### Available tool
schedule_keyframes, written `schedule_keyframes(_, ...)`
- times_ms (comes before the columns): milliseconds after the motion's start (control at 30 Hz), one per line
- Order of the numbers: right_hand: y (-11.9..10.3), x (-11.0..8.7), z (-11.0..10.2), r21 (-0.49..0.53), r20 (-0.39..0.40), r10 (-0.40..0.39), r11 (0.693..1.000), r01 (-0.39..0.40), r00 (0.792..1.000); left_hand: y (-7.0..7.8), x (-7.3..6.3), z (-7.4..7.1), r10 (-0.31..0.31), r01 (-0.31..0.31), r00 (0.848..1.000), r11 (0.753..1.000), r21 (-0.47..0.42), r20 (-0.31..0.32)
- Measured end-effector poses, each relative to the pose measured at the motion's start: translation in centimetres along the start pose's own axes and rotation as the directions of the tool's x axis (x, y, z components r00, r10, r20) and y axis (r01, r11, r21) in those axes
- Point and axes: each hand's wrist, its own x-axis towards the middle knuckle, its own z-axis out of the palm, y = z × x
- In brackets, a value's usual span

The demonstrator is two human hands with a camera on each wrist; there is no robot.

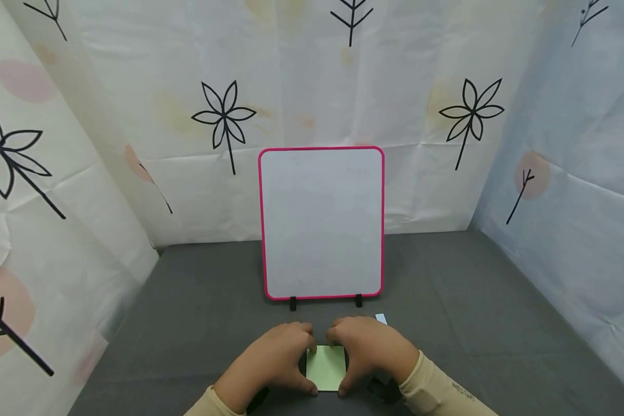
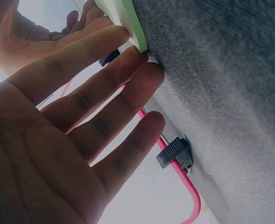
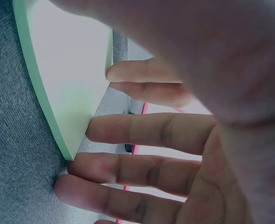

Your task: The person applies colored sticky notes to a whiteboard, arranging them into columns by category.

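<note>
A pad of pale green sticky notes (image 1: pixel 326 370) lies flat on the grey cloth, between both hands. My left hand (image 1: pixel 277 358) holds it from the left, thumb at the near corner and index fingertip at the far one. From the right, my right hand (image 1: pixel 372 350) grips the pad the same way. In the left wrist view the other left fingers (image 2: pixel 123 107) extend past the pad's edge, spread apart. The right wrist view shows the pad's thick green side (image 3: pixel 39 93), with right fingertips (image 3: pixel 93 129) against its far edge.
A whiteboard (image 1: pixel 322 222) with a pink frame stands upright behind the hands on black feet (image 1: pixel 293 304). A small light blue piece (image 1: pixel 381 318) shows just beyond the right hand. Patterned fabric walls (image 1: pixel 312 86) surround the grey-covered table (image 1: pixel 478 323) at back and sides.
</note>
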Motion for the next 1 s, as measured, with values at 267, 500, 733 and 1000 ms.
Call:
schedule_keyframes(267,0.0,0.0,0.0,0.0,0.014,-0.01,1.0,0.01,1.0,0.3,-0.2,-0.3,-0.011,0.011,1.0,1.0,0.002,0.003)
schedule_keyframes(500,0.3,0.2,0.1,0.011,0.023,-0.007,1.0,0.007,1.0,0.2,-0.1,-0.2,-0.014,0.014,1.0,1.0,-0.011,0.008)
schedule_keyframes(733,0.7,0.3,0.1,0.022,0.018,-0.002,1.0,0.002,1.0,0.0,-0.1,-0.1,-0.017,0.017,1.0,1.0,0.015,-0.009)
schedule_keyframes(1000,1.4,0.5,-0.1,0.032,0.013,0.033,0.999,-0.033,0.999,-0.4,-0.2,0.1,-0.018,0.022,0.997,0.998,0.059,-0.071)
